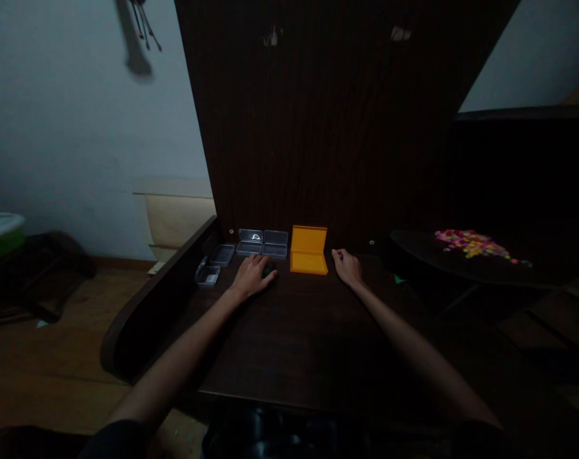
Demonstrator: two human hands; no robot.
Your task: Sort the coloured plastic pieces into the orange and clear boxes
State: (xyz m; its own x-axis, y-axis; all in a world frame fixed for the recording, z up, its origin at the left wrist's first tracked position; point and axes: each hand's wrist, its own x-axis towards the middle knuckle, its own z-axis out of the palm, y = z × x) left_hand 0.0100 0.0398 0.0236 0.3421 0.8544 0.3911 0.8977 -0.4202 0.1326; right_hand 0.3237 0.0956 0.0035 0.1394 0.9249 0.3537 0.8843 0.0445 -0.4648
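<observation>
My left hand [252, 276] rests palm down on the dark wooden table, its fingers and thumb apart. A small dark patch [269, 268] shows between that thumb and the fingers; what it is I cannot make out. To the right, my right hand [348, 267] lies on the table with its fingers curled in, and any thing inside it is hidden. Between the hands stands an orange plastic case [309, 262] with its lid raised. Just beyond my left hand are clear plastic cases [274, 249], lids up, against the back panel.
More clear cases [207, 275] sit by the raised left side board [150, 299]. A pile of small pink, yellow and red pieces [475, 244] lies on a dark surface at right. Far left stands a stool-like thing with a green-and-white tub [3, 236].
</observation>
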